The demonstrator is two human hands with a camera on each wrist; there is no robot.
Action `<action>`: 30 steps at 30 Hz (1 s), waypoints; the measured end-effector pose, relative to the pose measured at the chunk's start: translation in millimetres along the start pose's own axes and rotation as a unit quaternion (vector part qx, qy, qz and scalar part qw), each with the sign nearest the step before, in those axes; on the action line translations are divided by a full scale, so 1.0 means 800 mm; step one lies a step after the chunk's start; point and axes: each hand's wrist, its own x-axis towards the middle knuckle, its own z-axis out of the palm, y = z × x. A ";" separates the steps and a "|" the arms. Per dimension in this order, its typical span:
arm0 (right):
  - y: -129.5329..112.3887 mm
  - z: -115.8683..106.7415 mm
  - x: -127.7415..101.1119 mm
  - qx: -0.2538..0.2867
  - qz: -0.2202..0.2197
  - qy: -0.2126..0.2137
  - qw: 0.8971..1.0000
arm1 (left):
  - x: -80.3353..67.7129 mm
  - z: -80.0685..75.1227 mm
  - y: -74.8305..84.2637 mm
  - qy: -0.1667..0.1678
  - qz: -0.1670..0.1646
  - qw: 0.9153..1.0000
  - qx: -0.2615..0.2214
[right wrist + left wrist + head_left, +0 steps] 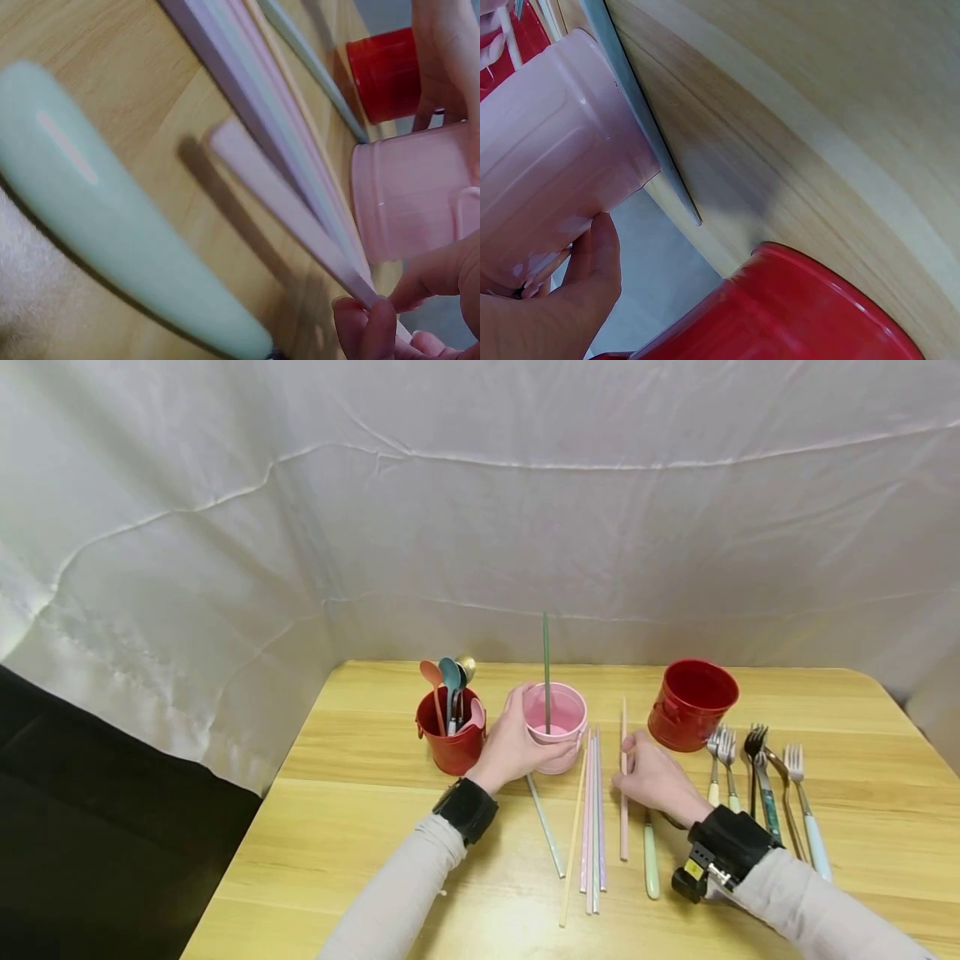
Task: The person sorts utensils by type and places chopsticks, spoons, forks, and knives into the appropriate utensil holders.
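Note:
My left hand [517, 745] grips a small pink bucket [557, 765] by its side, thumb at the front and fingers round the back. A green chopstick [546, 652] stands upright in that bucket. To the right, my right hand [662, 783] pinches a pink chopstick [289, 214] between thumb and fingertips. Its near end is raised over the table, casting a shadow in the right wrist view. Between the hands lies a row of pastel chopsticks [594, 835]. One light blue chopstick [546, 831] lies apart, slanting below the bucket.
A red bucket [450, 756] holding several spoons [450, 672] stands left of the pink one. Another red bucket [678, 718] is at the back right. Several forks [795, 768] lie beside the right forearm, and a mint-green handle [651, 864] lies below the right hand. Fabric hangs behind the table.

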 end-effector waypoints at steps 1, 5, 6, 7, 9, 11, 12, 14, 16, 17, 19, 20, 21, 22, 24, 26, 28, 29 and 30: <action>-0.001 -0.001 -0.001 0.001 -0.006 0.006 1.000 | 0.000 0.000 0.000 0.000 0.000 1.000 0.002; -0.006 -0.007 -0.002 0.011 -0.033 0.030 0.999 | 0.000 -0.001 0.001 -0.001 0.002 1.000 0.007; -0.007 -0.009 -0.002 0.013 -0.038 0.037 0.999 | 0.000 -0.001 0.001 -0.001 0.003 1.000 0.008; -0.008 -0.011 -0.002 0.015 -0.043 0.044 0.998 | 0.000 -0.001 0.001 -0.002 0.003 1.000 0.008; -0.011 -0.015 -0.001 0.022 -0.050 0.056 0.997 | 0.000 -0.001 0.001 -0.002 0.004 1.000 0.007; -0.015 -0.019 0.000 0.029 -0.059 0.070 0.995 | 0.000 -0.001 0.001 -0.003 0.004 1.000 0.009; -0.017 -0.022 0.001 0.032 -0.063 0.078 0.994 | 0.000 -0.002 0.001 -0.003 0.003 1.000 0.008; -0.022 -0.027 0.002 0.041 -0.068 0.089 0.993 | 0.000 -0.001 0.002 -0.003 0.002 1.000 0.009; -0.029 -0.032 0.002 0.050 -0.073 0.102 0.991 | 0.000 -0.001 0.001 -0.004 0.001 1.000 0.006; -0.032 -0.034 0.003 0.052 -0.076 0.110 0.990 | -0.001 -0.001 0.001 -0.004 0.001 1.000 0.004; -0.038 -0.038 0.004 0.056 -0.083 0.127 0.987 | -0.001 -0.001 0.000 -0.005 0.002 1.000 0.002; -0.041 -0.040 0.005 0.059 -0.089 0.137 0.985 | -0.001 -0.002 0.000 -0.005 0.002 1.000 0.001; -0.044 -0.041 0.006 0.062 -0.095 0.146 0.983 | -0.001 -0.002 0.000 -0.005 0.003 1.000 -0.001; -0.047 -0.043 0.006 0.066 -0.103 0.155 0.980 | -0.001 -0.002 0.001 -0.006 0.002 1.000 -0.001; -0.054 -0.046 0.008 0.077 -0.121 0.171 0.975 | 0.000 -0.002 0.001 -0.006 0.002 1.000 -0.002; -0.060 -0.049 0.010 0.089 -0.139 0.184 0.969 | 0.000 -0.002 0.002 -0.006 0.001 1.000 -0.003; -0.066 -0.052 0.012 0.097 -0.154 0.197 0.963 | 0.000 -0.002 0.002 -0.006 0.001 1.000 -0.004; -0.069 -0.053 0.012 0.100 -0.161 0.203 0.961 | -0.001 -0.002 0.002 -0.006 0.001 1.000 -0.005; -0.072 -0.053 0.013 0.104 -0.167 0.209 0.958 | -0.001 -0.002 0.002 -0.006 0.000 1.000 -0.005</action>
